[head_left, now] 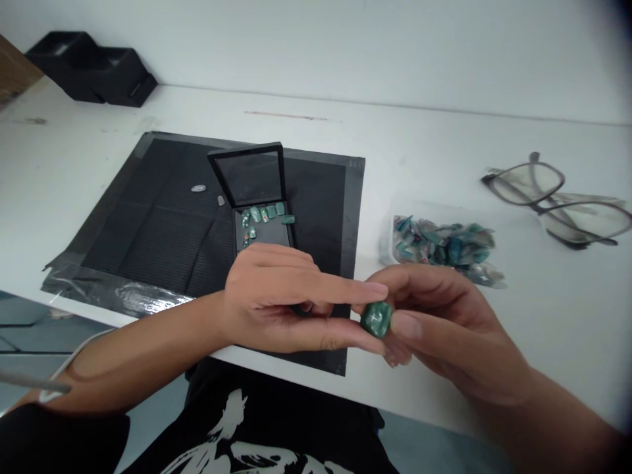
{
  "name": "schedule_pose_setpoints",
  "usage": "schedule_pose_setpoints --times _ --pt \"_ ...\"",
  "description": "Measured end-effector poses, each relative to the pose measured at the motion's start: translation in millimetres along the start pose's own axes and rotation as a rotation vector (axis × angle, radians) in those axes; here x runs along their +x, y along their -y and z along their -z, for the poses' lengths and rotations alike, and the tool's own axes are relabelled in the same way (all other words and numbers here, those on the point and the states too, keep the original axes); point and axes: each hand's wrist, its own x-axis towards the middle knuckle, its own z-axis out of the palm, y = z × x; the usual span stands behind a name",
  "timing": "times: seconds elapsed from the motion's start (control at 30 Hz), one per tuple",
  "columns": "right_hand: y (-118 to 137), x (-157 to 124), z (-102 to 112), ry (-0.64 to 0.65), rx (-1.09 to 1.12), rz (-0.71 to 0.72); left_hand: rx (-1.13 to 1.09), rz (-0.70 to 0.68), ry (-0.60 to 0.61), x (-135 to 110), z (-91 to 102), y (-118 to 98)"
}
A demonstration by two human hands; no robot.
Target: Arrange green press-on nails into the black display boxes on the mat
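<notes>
A glossy dark green press-on nail (pixel 376 318) with a pale mark on it is held above the table's front edge. My left hand (pixel 281 296) pinches it between thumb and index finger. From the other side, my right hand (pixel 444 329) grips it too, its thumb against the nail's right edge. Behind my left hand an open black display case (pixel 251 176) stands with its clear lid raised. Several green nails (pixel 255 214), some decorated, lie inside along its edges; my left hand hides the case's front part.
A clear container (pixel 388 243) of many teal and grey nails (pixel 444 243) lies behind my right hand. Eyeglasses (pixel 548 194) rest at the right. Two small pale pieces lie on the black mat (pixel 148 217). A black stepped holder (pixel 108 72) stands at the back left.
</notes>
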Motion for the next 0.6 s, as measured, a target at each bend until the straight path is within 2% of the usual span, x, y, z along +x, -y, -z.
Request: schedule_pose_setpoints --times 0.13,0.27,0.37,0.5,0.6 --pt "-0.1 1.1 -1.3 -0.040 -0.037 0.034 0.005 0.009 0.005 -0.2 -0.7 -0.2" --pt "2.9 0.7 -3.9 -0.089 -0.227 0.090 0.064 -0.002 0.016 0.4 1.2 2.3" --pt "5.8 -0.9 -3.4 -0.120 -0.368 0.157 0.228 -0.121 0.028 -1.2 5.3 4.2" --pt "8.4 -2.0 -4.8 -0.001 -0.454 0.180 0.391 -0.335 0.080 -6.3 10.3 1.4" --pt "8.7 -4.5 -9.3 0.069 -0.518 0.183 0.387 -0.408 0.044 -8.4 10.4 -2.1"
